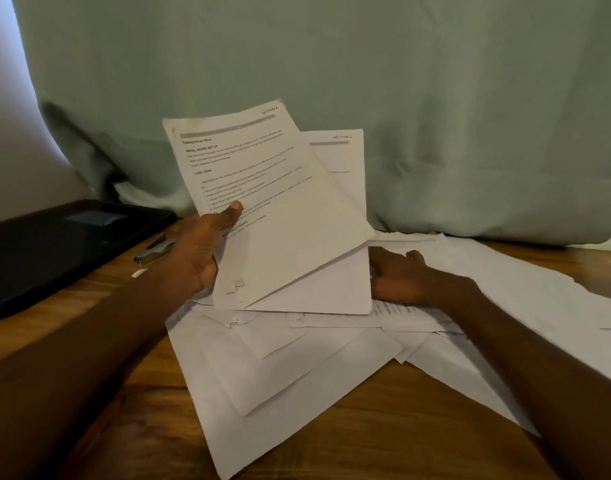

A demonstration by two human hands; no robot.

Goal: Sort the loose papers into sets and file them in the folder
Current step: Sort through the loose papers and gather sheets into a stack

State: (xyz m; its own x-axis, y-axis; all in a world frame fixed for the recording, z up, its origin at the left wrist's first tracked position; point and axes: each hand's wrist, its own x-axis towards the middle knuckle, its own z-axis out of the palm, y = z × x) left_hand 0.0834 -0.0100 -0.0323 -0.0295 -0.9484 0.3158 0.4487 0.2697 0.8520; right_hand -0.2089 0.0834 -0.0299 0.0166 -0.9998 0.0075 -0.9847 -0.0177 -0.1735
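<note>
Left hand (200,251) raised above the tabletop (131,427), thumb pressed on the face of a printed sheet (262,188), fingers behind it: grip closed on a small held set of papers. Top sheet tilted, headed "SECTION 2"; a second sheet (345,157) with the same heading fans out behind it to the right. Right hand (404,275) lies low beside the held set's lower right corner, fingers extended and relaxed over the loose papers (297,368), holding nothing visible. Loose papers spread in overlapping layers across the wooden tabletop, from centre to the right edge. Black folder (54,244) lies closed at far left, apart from the pile. Stapler (155,251) sits between folder and left hand. Green cloth (366,64) hangs behind.
</note>
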